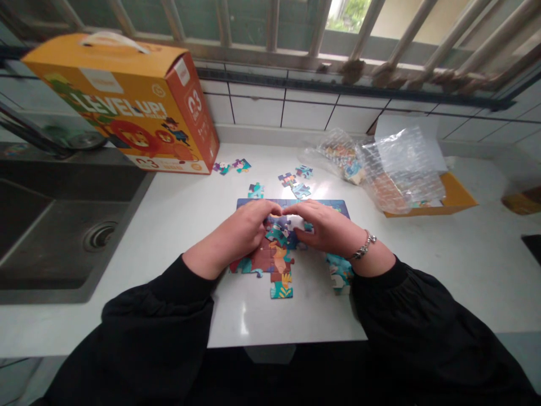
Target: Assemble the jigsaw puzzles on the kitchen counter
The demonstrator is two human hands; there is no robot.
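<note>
- Left hand (232, 232) and right hand (325, 228) narrowly closed, fingertips meeting on a pale jigsaw piece (295, 223)
- Risk: right wrist catching the loose puzzle pieces (339, 270) just beside it, knocking them askew

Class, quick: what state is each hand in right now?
Left hand: curled over the jigsaw puzzle, cannot tell if holding anything.
Right hand: fingers pinching a pale puzzle piece, it seems.

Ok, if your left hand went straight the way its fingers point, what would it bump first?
Most likely the right hand. The left hand points across the jigsaw puzzle toward the right hand's fingers, very close, though depth is hard to judge from this view.
</note>
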